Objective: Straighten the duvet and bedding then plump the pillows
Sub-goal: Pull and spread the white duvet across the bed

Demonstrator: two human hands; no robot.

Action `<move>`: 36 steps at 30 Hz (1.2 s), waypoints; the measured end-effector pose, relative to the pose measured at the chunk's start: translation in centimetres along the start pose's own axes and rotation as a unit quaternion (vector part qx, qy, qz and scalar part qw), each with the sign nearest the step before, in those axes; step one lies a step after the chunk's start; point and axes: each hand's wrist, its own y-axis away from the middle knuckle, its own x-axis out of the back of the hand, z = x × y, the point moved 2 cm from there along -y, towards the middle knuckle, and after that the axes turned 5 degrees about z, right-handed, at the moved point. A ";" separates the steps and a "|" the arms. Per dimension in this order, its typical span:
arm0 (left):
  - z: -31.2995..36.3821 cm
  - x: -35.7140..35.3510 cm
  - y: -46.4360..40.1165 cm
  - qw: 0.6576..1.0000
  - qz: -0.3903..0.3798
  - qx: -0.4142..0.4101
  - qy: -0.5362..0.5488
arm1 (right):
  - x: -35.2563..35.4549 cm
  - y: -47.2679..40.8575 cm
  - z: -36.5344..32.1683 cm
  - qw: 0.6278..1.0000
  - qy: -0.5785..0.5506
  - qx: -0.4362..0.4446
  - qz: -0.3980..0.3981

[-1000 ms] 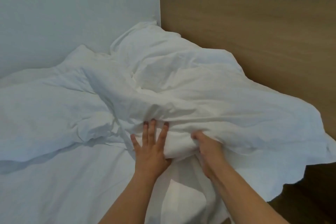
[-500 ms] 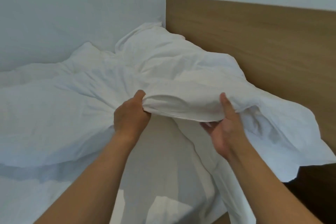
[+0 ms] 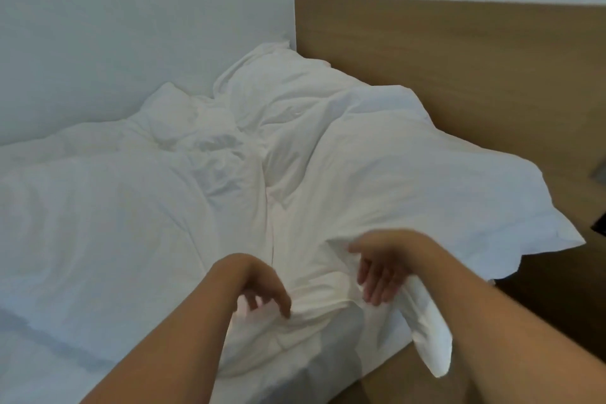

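A big white pillow (image 3: 410, 180) lies flat at the head of the bed, its flanged edge reaching past the mattress on the right. My left hand (image 3: 262, 289) curls down on its near edge and pinches the fabric. My right hand (image 3: 380, 272), blurred, hangs just over the same edge with fingers loose and spread, gripping nothing. A flap of white fabric (image 3: 426, 338) droops off the bed's side below it. The crumpled white duvet (image 3: 98, 207) covers the left of the bed. A second pillow (image 3: 278, 85) is wedged in the far corner.
A wooden headboard (image 3: 459, 59) runs along the right behind the pillows. A pale wall (image 3: 131, 26) bounds the bed's far side. The bare white sheet (image 3: 32, 354) shows at the lower left. Something dark (image 3: 600, 226) sits at the right edge.
The pillow, held up by its edge in both hands, has come down flat on the bed. My right hand has loosened off it. Both hands moved lower and nearer to me.
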 end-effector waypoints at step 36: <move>24.2 27.5 -20.4 0.820 0.501 -0.272 -0.051 | 34.1 -16.0 -7.5 0.797 0.174 0.039 0.576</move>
